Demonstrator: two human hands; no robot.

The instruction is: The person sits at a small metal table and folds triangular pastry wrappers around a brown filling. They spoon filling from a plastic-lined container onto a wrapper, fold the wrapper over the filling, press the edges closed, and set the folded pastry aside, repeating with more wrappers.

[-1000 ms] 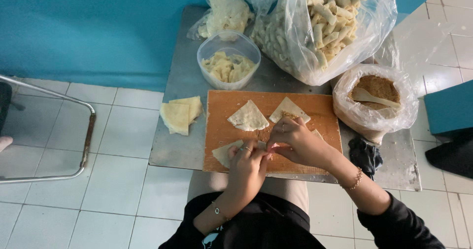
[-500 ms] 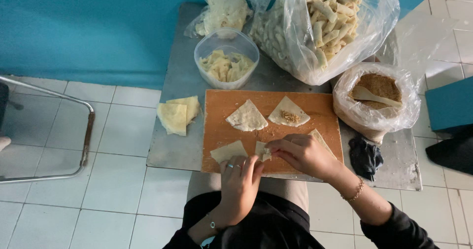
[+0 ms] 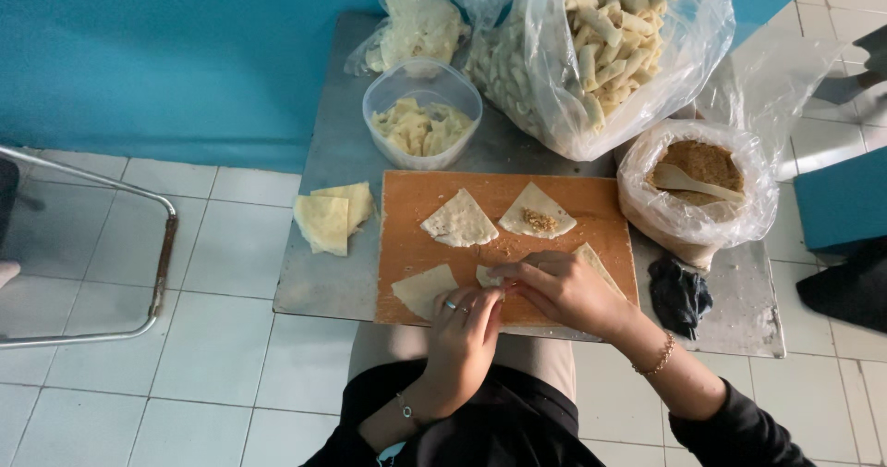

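Since half a second earlier, the left hand (image 3: 465,324) had crept a little farther onto the near edge of the orange cutting board (image 3: 411,199), closing in on the right hand (image 3: 562,291), while the pastry sheets stayed put. Both hands met over a small folded pastry piece (image 3: 487,276) at the board's near middle; the fingers of each were curled and pinched on it, nearly closed. A plain triangular sheet (image 3: 423,289) lay just left of the hands, and another sheet (image 3: 596,264) showed partly beneath the right hand. On the board's far half sat an empty triangle (image 3: 459,221) and, to its right, a triangle topped with filling (image 3: 538,213). Spare wrappers (image 3: 331,218) were stacked on the metal table (image 3: 323,282) left of the board. Beyond it stood a plastic tub (image 3: 423,116), a large bag of rolled pastries (image 3: 601,51), and at right a bag of brown filling (image 3: 698,181) with a spoon.
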